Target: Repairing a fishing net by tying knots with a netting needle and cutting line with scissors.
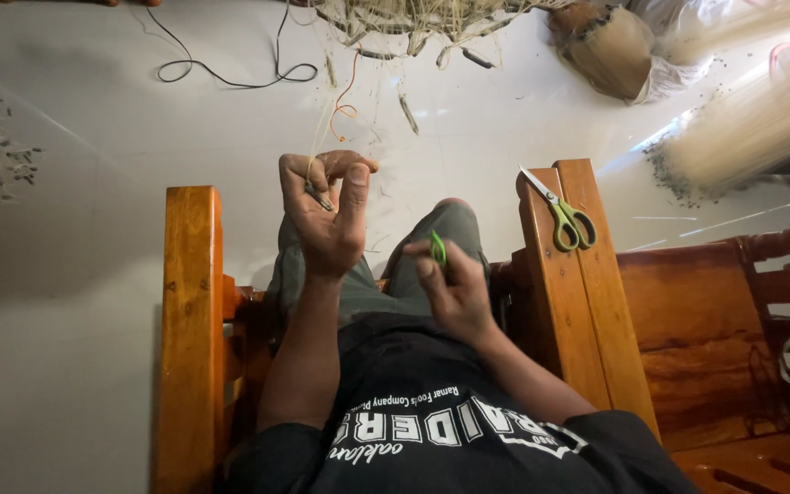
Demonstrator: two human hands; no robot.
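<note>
**Fine strands held taut over a wooden armchair**

Above the lap, between the two orange-brown wooden armrests, the left hand is raised and curled shut, with a thin bundle of pale straw-like strands pinched between thumb and fingers; the strands run upward to a tangled heap of the same fibre on the white floor. The right hand is held lower, near the knee, closed around a small green-handled tool, of which only the green part shows; what kind it is cannot be told. A pair of green-handled scissors is laid on the right armrest, near its front end. A black cable is looped on the floor well beyond the knees.

A slip seems likely if the pinch is loosened, since the strands are fine. The scissors could be knocked off by the right elbow, being near the edge. The strands might be snapped by a sharp pull.
</note>
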